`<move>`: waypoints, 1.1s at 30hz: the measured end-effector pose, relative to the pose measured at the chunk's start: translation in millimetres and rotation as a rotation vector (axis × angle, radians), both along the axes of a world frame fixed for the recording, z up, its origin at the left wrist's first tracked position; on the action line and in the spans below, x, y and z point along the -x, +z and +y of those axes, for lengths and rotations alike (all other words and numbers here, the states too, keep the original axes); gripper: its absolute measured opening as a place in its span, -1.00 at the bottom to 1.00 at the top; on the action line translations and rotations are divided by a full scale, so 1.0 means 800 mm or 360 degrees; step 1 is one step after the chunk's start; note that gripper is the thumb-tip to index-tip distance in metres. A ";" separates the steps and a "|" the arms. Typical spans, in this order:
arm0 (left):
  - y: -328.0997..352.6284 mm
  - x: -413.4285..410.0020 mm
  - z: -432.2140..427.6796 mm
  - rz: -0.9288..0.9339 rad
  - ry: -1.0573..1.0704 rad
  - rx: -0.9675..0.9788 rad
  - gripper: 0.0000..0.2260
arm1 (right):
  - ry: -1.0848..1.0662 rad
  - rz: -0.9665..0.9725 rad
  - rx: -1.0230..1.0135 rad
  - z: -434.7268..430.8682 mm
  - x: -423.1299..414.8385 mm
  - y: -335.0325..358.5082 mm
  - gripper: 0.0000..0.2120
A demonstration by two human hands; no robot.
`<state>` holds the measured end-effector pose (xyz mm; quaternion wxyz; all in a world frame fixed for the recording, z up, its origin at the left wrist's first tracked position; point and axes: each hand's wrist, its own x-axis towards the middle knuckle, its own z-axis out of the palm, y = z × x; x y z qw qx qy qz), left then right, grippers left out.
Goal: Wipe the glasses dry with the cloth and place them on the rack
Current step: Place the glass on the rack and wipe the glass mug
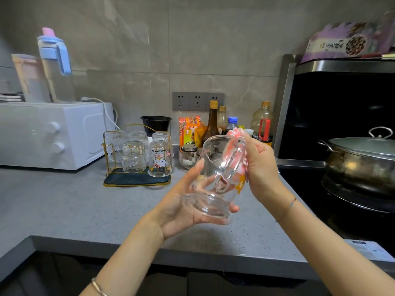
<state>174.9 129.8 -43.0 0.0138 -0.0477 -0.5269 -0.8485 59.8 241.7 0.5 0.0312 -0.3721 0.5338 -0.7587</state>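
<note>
Glass already fills much of the rack (136,180): several glasses (160,159) stand upturned there, so the task seems well along. Above the worktop (64,199), the left hand (181,212) has its fingers curled round the base of a handled glass (213,167). The right hand (260,167) has its fingers clamping the pink cloth (235,133) against the glass, which is not yet racked.

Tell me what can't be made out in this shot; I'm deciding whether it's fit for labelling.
1. Cloth: head view, mostly hidden by the right hand and the glass mug; its size is unclear.
2. Rear glasses on the rack: head view, overlapped by the front glasses; count uncertain.
3. Pot: head view, cut off by the right edge.
4. Wetness on the glass mug: too fine to see.
</note>
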 end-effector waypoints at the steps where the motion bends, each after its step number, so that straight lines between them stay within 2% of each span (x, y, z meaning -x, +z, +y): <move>1: 0.003 0.000 0.000 -0.0008 0.0069 0.0094 -0.07 | -0.0006 0.0008 -0.0005 0.000 0.001 0.000 -0.69; 4: 0.009 -0.001 0.001 0.0011 0.0294 0.0533 0.08 | -0.0029 0.0054 -0.0048 0.001 0.000 0.004 -0.72; 6: 0.010 0.000 0.006 0.0110 0.0412 0.0827 0.14 | -0.0062 0.0123 -0.0098 0.002 -0.001 0.004 -0.66; 10: 0.009 0.004 0.017 0.0282 0.0732 0.0958 -0.01 | -0.0117 0.0236 -0.0125 0.000 -0.005 0.004 -0.69; 12: 0.007 0.002 0.020 0.0359 0.0790 0.0942 -0.10 | -0.0125 0.0360 -0.0119 -0.001 -0.008 0.007 -0.72; 14: 0.010 -0.006 0.021 0.0392 0.0814 0.0861 -0.24 | -0.0117 0.0541 -0.0148 -0.002 -0.009 0.011 -0.65; 18: 0.013 -0.022 0.015 0.0474 0.0617 0.0477 -0.44 | 0.0031 0.0680 -0.0155 0.000 -0.014 0.016 -0.61; 20: 0.009 -0.025 0.005 0.0397 0.0360 0.0082 -0.37 | 0.0135 0.0624 -0.0092 0.002 -0.014 0.010 -0.66; 22: 0.004 -0.026 -0.002 0.0324 -0.0081 -0.0255 -0.26 | 0.0212 0.0532 -0.0009 0.002 -0.018 0.003 -0.71; 24: -0.004 -0.022 -0.009 0.0311 -0.0351 -0.0434 -0.25 | 0.0219 0.0472 0.0011 0.000 -0.020 -0.004 -0.73; 28: -0.009 -0.017 -0.018 0.0073 -0.0053 -0.0240 -0.17 | 0.0153 0.0309 0.0003 -0.002 -0.018 -0.004 -0.77; 30: -0.003 -0.017 -0.019 0.0013 0.0163 -0.0023 -0.18 | 0.0067 0.0348 -0.0029 -0.002 -0.016 0.000 -0.77; 31: 0.000 -0.017 -0.017 -0.0022 0.0296 0.0125 -0.13 | 0.0028 0.0380 -0.0040 -0.002 -0.016 0.001 -0.77; 33: 0.002 -0.021 -0.013 -0.0011 0.0574 0.0381 0.12 | -0.0018 0.0413 -0.0043 -0.002 -0.017 0.004 -0.72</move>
